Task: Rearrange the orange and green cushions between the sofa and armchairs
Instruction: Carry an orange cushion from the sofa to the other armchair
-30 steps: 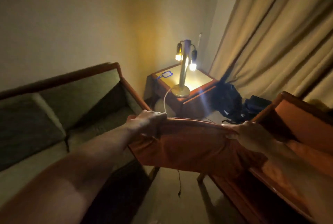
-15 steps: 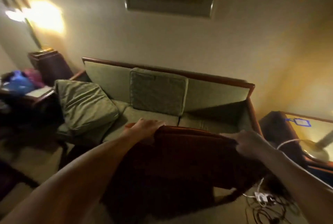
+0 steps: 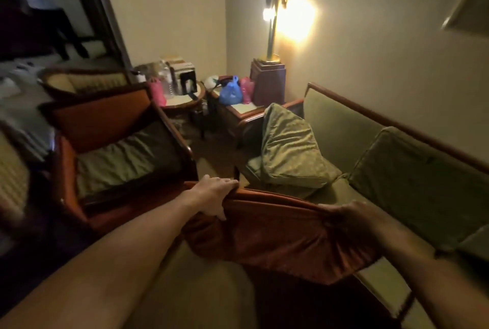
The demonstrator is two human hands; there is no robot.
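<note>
I carry an orange cushion (image 3: 277, 238) in front of me by its top edge. My left hand (image 3: 215, 195) grips its left corner and my right hand (image 3: 349, 219) grips its right corner. To the right stands the green sofa (image 3: 341, 127), with a loose green cushion (image 3: 288, 149) propped at its left end and a green back cushion (image 3: 420, 180) in the middle. On the left is an orange armchair (image 3: 100, 114) with a green cushion (image 3: 124, 159) lying on its seat.
A round side table (image 3: 185, 102) with bottles and a pink bag stands behind the armchair. A square table (image 3: 243, 109) holds blue and pink bags beside a lit lamp (image 3: 274, 24) on a dark pedestal. A wicker chair (image 3: 79, 81) sits at far left. Carpet lies between sofa and armchair.
My view has swung left, from the right-hand lamp table past the sofa to the left armchair. Both hands keep their hold on the orange cushion, which moved along with me.
</note>
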